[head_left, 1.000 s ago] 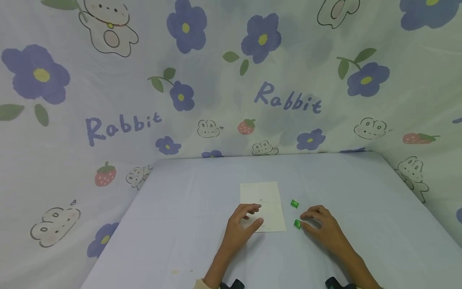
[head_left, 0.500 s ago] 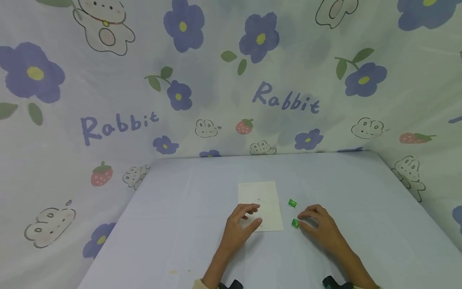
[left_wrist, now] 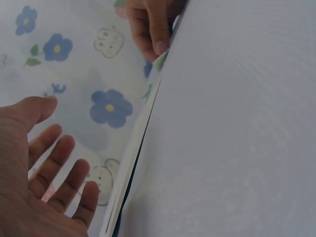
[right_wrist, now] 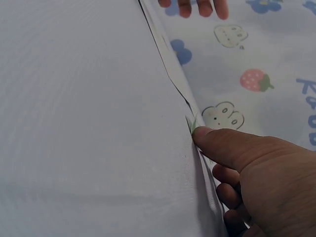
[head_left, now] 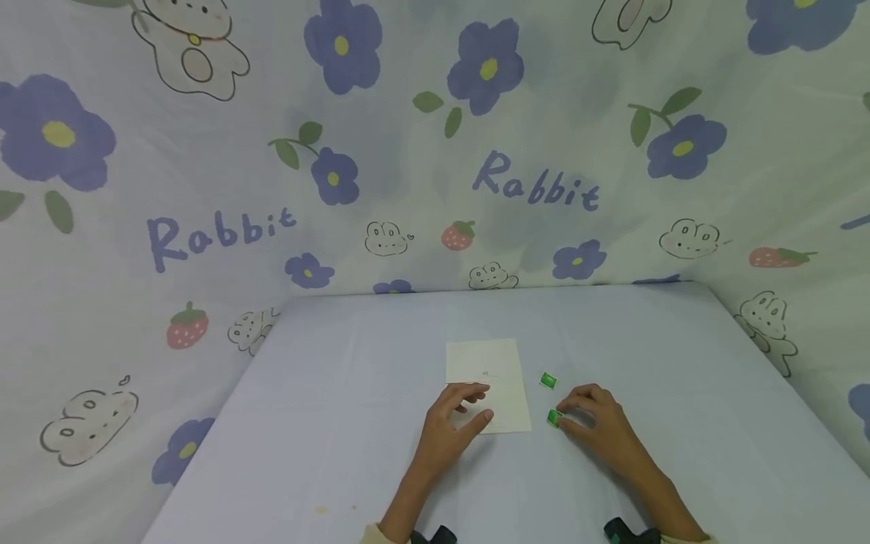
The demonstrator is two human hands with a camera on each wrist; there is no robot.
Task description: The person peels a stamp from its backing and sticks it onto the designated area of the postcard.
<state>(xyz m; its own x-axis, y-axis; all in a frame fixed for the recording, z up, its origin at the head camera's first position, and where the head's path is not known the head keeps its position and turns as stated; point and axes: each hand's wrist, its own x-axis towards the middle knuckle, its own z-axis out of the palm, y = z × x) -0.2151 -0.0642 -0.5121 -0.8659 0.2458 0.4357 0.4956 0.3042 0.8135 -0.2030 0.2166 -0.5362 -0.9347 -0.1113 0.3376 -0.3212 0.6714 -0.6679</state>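
Note:
The left hand (head_left: 449, 430) hovers with its fingers spread and loosely bent over the near-left part of a cream paper sheet (head_left: 498, 361). Nothing lies between its thumb and fingers. To the right of the sheet, the right hand (head_left: 602, 425) pinches the edge of a small green rectangular piece with a pale border (head_left: 553, 417). In the right wrist view the thumb (right_wrist: 222, 143) sits against this green piece (right_wrist: 192, 124), which stands up at an angle. Its fingertips are partly hidden there. Another green piece (head_left: 548, 380) lies flat a little farther away.
A white cloth covers the table (head_left: 340, 378), with faint yellowish marks near the front left. Behind and at both sides hangs a curtain (head_left: 408, 174) printed with flowers, rabbits and strawberries. A dark wrist device (head_left: 628, 531) sits at the right wrist.
The head view has shifted slightly. The right thumb now covers a little more of the nearer green piece, which has turned slightly. The left hand has kept its pose.

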